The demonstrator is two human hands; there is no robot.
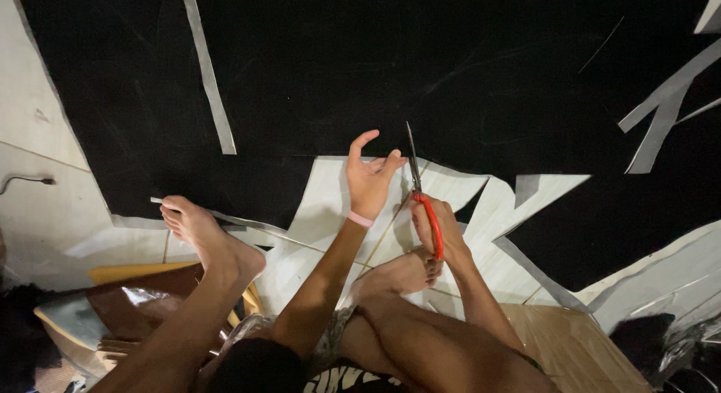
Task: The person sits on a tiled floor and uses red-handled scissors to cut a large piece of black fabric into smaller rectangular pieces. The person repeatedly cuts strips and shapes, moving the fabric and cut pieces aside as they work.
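Looking straight down here, a person sits on a pale tiled floor (45,213) with a big black sheet (360,70) spread out ahead. The right hand (441,231) is wrapped through the red handles of a pair of scissors (422,201), fingers clenched around them, and the blades point away from the body, the tips lying over the near edge of the black sheet; whether the blades are parted or closed is hard to make out. Just beside the blades, the left hand (369,177) presses down on the sheet's edge, palm flat, index finger curled up and free, thumb reaching toward the scissors, gripping nothing. A pink band (360,219) sits on that wrist.

Both bare feet are in shot: the left foot (204,231) rests on the sheet's lower edge far out to the left, the right foot (402,273) is tucked in under the right forearm, toes just beside the scissor handles.

Pale grey strips lie on the black: one long strip (210,78) upper left, a crossed bunch (665,108) far right. Lower left there is a brown shiny bag (143,307), lower right a tan board (571,348)
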